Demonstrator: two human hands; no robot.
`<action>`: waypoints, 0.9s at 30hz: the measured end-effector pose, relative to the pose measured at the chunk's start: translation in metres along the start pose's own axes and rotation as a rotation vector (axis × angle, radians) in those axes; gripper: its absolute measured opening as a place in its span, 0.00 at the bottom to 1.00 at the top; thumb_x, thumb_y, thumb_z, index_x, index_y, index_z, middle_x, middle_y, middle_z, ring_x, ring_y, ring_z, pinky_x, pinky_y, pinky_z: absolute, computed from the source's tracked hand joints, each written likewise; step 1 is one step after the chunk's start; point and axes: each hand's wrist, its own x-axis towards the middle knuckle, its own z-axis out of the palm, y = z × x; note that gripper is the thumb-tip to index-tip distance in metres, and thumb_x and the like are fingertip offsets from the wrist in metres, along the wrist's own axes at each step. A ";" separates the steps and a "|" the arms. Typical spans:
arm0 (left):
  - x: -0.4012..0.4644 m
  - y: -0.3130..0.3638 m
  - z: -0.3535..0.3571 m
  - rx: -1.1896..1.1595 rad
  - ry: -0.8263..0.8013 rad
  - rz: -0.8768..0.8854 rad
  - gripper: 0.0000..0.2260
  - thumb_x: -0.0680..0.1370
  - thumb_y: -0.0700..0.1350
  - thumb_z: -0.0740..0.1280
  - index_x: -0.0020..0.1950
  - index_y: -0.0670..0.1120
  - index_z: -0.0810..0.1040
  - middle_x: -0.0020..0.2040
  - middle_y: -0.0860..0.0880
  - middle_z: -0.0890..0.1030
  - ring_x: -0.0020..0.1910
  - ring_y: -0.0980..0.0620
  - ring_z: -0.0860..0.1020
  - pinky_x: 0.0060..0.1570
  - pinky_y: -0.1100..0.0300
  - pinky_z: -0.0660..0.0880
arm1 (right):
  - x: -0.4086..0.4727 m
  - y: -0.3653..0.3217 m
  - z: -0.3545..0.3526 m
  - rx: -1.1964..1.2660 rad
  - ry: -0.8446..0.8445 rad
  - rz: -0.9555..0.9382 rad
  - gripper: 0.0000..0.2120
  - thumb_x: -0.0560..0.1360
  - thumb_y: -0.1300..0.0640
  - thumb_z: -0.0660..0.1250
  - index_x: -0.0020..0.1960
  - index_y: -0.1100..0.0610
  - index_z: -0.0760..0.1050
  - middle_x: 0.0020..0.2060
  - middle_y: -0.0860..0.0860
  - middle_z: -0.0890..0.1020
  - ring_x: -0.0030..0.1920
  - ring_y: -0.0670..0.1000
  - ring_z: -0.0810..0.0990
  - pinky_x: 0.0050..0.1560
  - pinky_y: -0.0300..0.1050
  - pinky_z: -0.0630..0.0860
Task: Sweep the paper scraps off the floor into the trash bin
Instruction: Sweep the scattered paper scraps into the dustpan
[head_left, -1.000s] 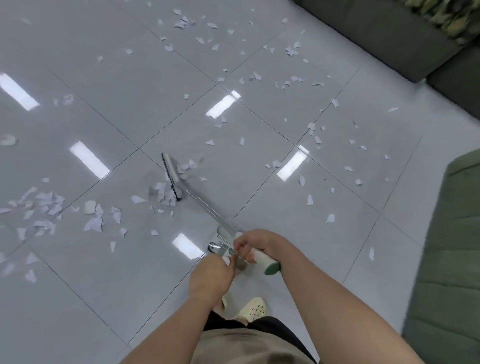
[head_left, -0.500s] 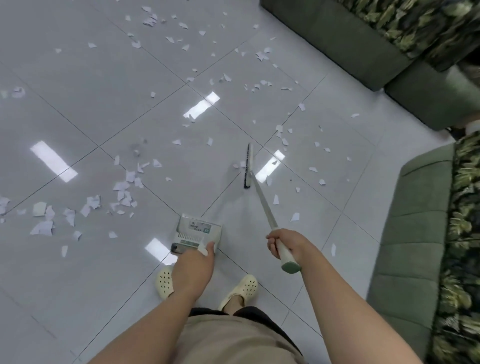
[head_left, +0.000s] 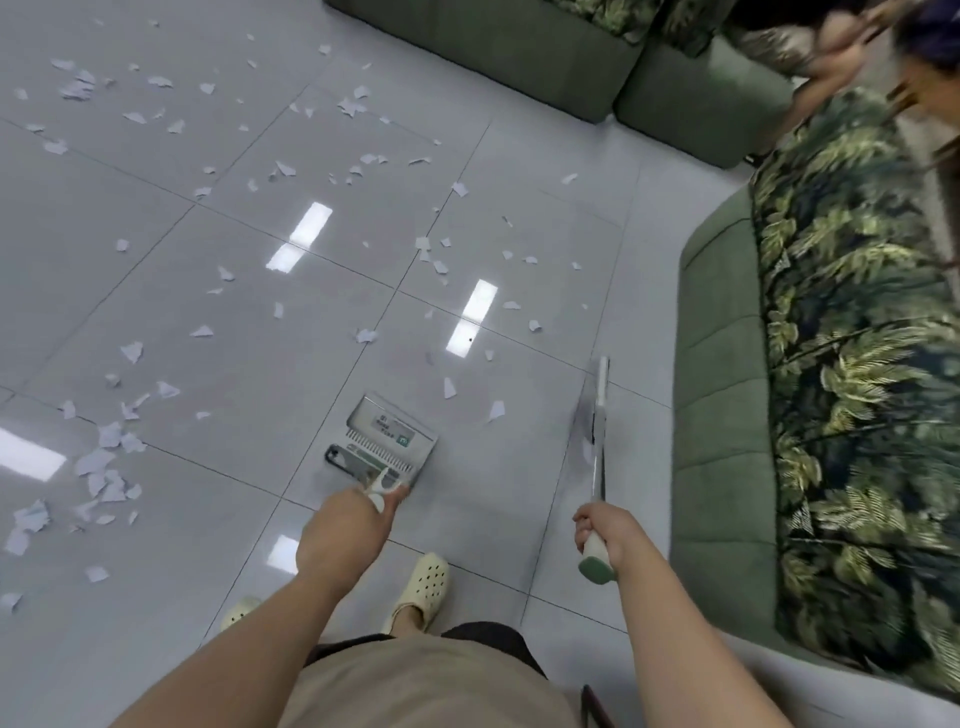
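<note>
Two grips closed: left hand (head_left: 340, 535) w/ dustpan (head_left: 387, 441), right hand (head_left: 613, 535) w/ broom (head_left: 600, 441).

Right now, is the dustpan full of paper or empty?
Empty, as far as it shows. The dustpan, held by the left hand, shows only its label; the scraps lie on the floor.

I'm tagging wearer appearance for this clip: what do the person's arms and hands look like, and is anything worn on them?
Both forearms are bare up to the bottom edge of the picture: no sleeves show. The left hand and the right hand have no gloves, and no watch, ring or band can be seen on either. No markings are visible on the arms; the picture is somewhat blurred, so fine detail cannot be told.
</note>
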 end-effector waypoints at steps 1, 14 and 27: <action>0.000 0.009 0.006 0.020 -0.004 0.018 0.31 0.78 0.73 0.57 0.36 0.46 0.73 0.31 0.48 0.77 0.29 0.48 0.77 0.28 0.59 0.68 | 0.004 -0.003 -0.015 0.008 0.015 0.004 0.11 0.77 0.71 0.57 0.38 0.62 0.70 0.19 0.51 0.68 0.15 0.46 0.63 0.16 0.32 0.62; 0.007 0.098 0.052 0.158 -0.063 0.109 0.27 0.80 0.69 0.59 0.40 0.45 0.75 0.39 0.45 0.82 0.40 0.42 0.82 0.38 0.55 0.78 | 0.050 -0.029 -0.058 -0.187 -0.057 0.109 0.05 0.75 0.68 0.58 0.46 0.60 0.69 0.20 0.51 0.68 0.17 0.46 0.68 0.19 0.34 0.66; 0.030 0.060 0.031 0.019 0.046 -0.080 0.35 0.79 0.73 0.54 0.33 0.43 0.75 0.28 0.48 0.78 0.30 0.50 0.78 0.29 0.57 0.73 | 0.027 -0.080 0.093 -0.342 -0.428 0.256 0.11 0.75 0.69 0.58 0.38 0.57 0.64 0.22 0.50 0.66 0.17 0.44 0.65 0.17 0.34 0.65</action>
